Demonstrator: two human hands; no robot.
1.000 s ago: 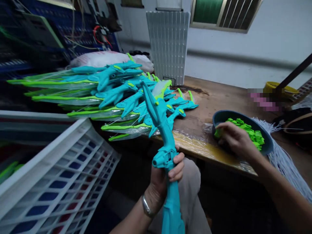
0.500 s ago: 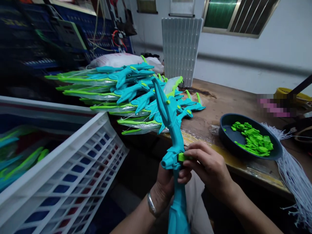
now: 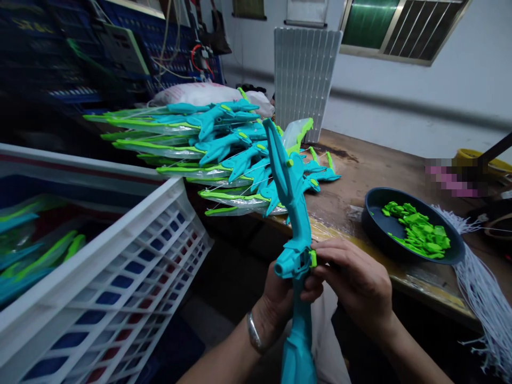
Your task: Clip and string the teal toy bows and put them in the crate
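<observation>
Head view, looking down over the lap: the left hand (image 3: 280, 298) is wrapped tight round the grip of a teal toy bow (image 3: 294, 224), holding it upright in front of the desk (image 3: 384, 160), its upper limb rising in front of the stack behind. A metal bangle (image 3: 255, 332) sits on that wrist. The right hand (image 3: 354, 280) is pressed up against the bow's middle block, fingertips pinched on a small green clip (image 3: 313, 258) that sits right on the block's side. So both hands are together, each closed on its piece, thumb of the left touching the right hand's fingers.

Behind the bow, a heap of finished bows (image 3: 216, 149), teal with green edges and clear wrap, is fanned out over the desk's left end. To the right, well apart from the hands, a dark blue bowl (image 3: 374, 221) stands on the desk with a pile of green clips (image 3: 420, 234) in it. Just beside the bowl, a bundle of white strings (image 3: 480, 288) hangs over the desk edge. A white ribbed panel (image 3: 306, 74) stands upright at the back against the wall. At lower left, a white slotted crate (image 3: 104, 298) sits near the person's knee, with more teal and green pieces blurred behind it.
</observation>
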